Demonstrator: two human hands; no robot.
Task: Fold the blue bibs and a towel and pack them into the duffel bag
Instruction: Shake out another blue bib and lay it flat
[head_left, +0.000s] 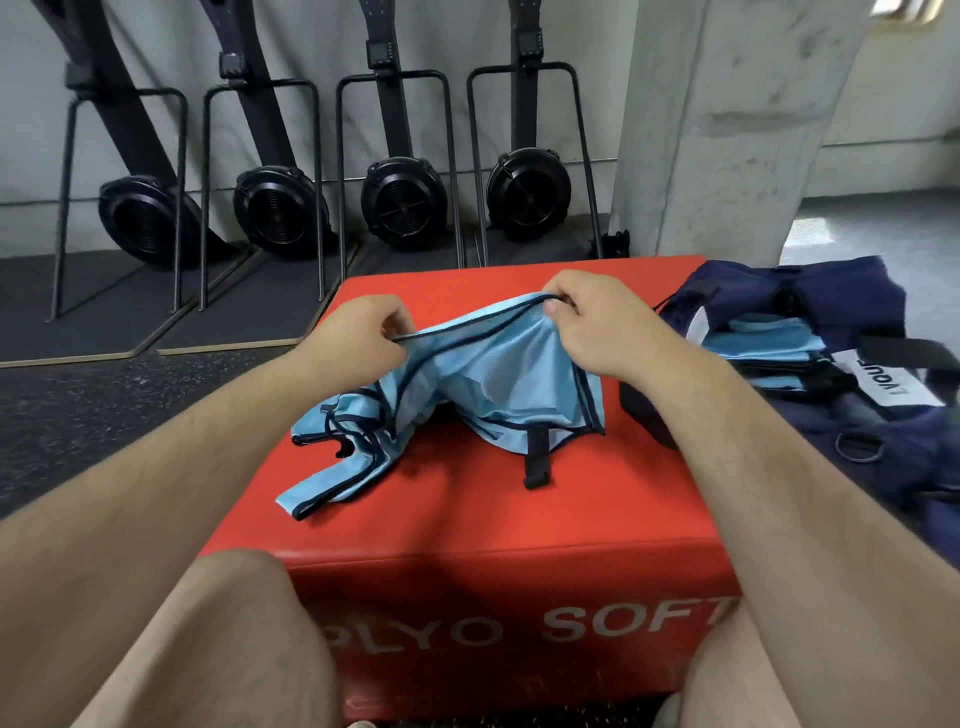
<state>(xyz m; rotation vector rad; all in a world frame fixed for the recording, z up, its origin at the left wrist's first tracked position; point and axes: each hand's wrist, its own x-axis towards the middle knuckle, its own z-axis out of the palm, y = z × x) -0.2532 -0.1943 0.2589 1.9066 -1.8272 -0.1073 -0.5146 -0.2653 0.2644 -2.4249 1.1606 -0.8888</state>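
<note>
Meanwhile, both hands (358, 332) (597, 325) pinch a bib (483, 369); folded bibs (763, 345) fill the duffel bag (831, 291).

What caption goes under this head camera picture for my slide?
Both hands, left hand and right hand, hold a blue bib over the red box beside the duffel bag.

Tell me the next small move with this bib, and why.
Probably pull both hands apart and lay the blue bib flat on the red box. The left hand and right hand pinch its dark-trimmed edge, but the cloth hangs bunched and crumpled, so it cannot be folded neatly yet. Folded bibs already lie in the duffel bag.
</note>
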